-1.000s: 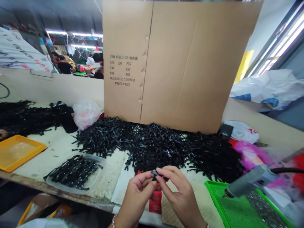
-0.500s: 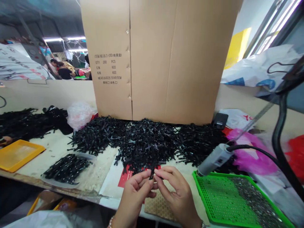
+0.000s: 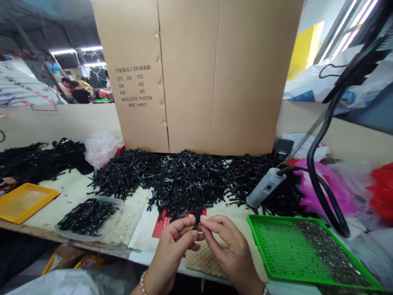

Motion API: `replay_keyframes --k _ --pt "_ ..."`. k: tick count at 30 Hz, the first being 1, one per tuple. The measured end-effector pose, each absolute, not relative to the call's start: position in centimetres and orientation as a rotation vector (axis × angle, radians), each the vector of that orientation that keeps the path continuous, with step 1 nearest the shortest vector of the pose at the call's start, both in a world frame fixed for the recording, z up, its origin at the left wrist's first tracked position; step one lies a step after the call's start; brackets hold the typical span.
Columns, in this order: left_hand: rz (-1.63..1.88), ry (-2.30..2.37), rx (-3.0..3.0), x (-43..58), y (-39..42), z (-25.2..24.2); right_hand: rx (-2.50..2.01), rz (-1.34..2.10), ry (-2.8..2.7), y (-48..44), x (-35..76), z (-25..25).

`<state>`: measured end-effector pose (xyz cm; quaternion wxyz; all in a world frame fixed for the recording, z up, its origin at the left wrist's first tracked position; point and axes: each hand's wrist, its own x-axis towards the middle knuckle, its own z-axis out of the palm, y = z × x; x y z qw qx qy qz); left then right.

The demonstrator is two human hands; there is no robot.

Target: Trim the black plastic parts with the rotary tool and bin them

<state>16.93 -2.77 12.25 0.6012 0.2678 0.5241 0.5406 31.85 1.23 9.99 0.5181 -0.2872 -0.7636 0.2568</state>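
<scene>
A small black strip-like part point(image 3: 197, 223), wider at its upper end, is pinched between the fingertips of my left hand point(image 3: 173, 243). My right hand point(image 3: 229, 246) is closed too, its thumb and forefinger meeting at the part's right edge; whether a smaller piece sits between them I cannot make out. Both hands are above the front of the bench. Just beyond them lies a large heap of similar black parts point(image 3: 188, 180), partly over a red printed sheet point(image 3: 158, 228). Below my right hand is a tan textured pad point(image 3: 202, 262).
To the right, a green tray point(image 3: 260, 256) holds many small metal pieces. A grey cylindrical corded tool point(image 3: 264, 188) hangs above its far-left corner. At left are a clear tray point(image 3: 119, 202) of black parts and a yellow tray point(image 3: 26, 205). A tall cardboard sheet point(image 3: 190, 82) stands behind.
The hanging tool and its black cable have shifted left in view, and the cardboard has shifted slightly left. My hands keep nearly the same pose; more of the black part shows above my fingertips.
</scene>
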Motion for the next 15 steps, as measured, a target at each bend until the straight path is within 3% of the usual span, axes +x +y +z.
replay_keyframes --k 9,15 --pt "1.32 1.111 0.515 16.4 -1.2 9.8 -0.75 0.729 -2.028 1.1 31.3 9.0" --pt "1.31 1.139 0.442 14.7 0.1 7.7 -0.908 0.717 -1.964 9.0 31.0 9.6"
